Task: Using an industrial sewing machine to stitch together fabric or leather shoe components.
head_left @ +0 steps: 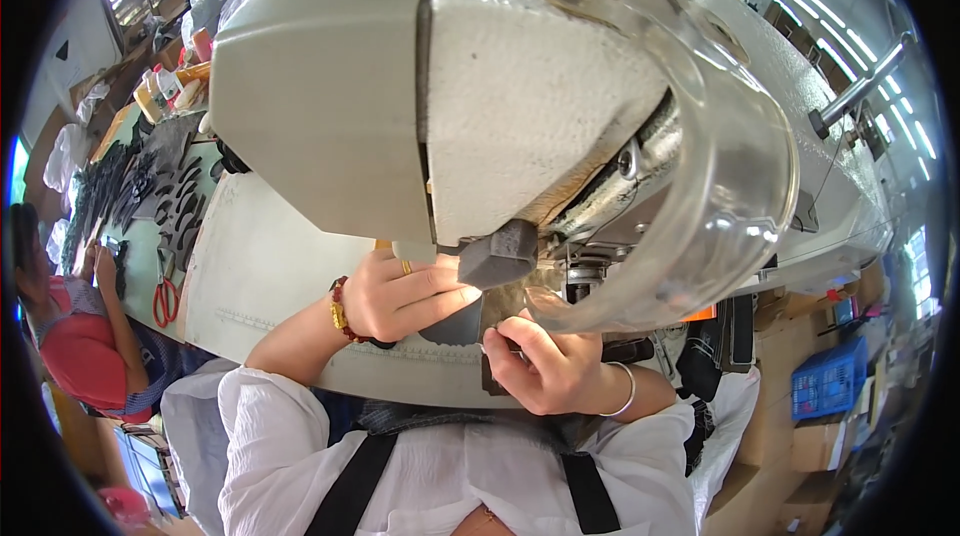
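Observation:
Beneath the head of a pale sewing machine (560,86), my left hand (395,298) reaches in with its fingers close together over a flat dark grey piece of material (455,327). Its thumb is out of sight. My right hand (545,368) is closed in a pinch at the right edge of that piece, beside the machine's working area; whatever is between thumb and finger is too small to make out. A faceted dark grey block (498,254) sits on the machine head just above my left fingertips. The needle cannot be made out.
A clear curved guard (730,176) wraps the machine's right side. On the left, a person (85,336) works at a green table with red-handled scissors (165,298), dark cut pieces (180,206) and bottles (160,86). A blue crate (828,379) stands at right near cardboard boxes (815,446).

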A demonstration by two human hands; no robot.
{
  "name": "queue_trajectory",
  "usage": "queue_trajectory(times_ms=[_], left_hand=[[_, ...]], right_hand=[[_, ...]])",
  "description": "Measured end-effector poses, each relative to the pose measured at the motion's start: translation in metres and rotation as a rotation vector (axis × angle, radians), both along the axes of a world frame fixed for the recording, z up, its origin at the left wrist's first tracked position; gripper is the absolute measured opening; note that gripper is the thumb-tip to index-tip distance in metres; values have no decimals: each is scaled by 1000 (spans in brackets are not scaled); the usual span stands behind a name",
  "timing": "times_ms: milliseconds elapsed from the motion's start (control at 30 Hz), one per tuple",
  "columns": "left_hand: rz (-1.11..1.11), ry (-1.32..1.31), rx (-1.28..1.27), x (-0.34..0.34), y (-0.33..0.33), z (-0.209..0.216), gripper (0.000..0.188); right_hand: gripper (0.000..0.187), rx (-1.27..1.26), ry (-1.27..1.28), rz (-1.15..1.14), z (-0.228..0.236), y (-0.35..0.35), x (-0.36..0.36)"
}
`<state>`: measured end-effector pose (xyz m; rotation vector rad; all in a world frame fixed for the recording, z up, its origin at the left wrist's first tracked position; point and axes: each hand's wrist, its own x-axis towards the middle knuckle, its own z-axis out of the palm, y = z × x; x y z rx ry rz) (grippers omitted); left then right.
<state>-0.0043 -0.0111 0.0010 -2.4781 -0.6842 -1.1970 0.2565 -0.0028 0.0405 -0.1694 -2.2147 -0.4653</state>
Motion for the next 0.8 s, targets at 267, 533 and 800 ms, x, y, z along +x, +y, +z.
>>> queue_trajectory(times_ms=[267, 533, 800], left_hand=[[33, 49, 38, 6, -5, 6, 31], [169, 140, 167, 12, -11, 24, 31], [245, 38, 98, 16, -8, 27, 23]], right_hand=[[20, 7, 11, -6, -4, -2, -1], [6, 74, 9, -5, -4, -4, -4], [34, 301, -273, -8, 16, 15, 4]])
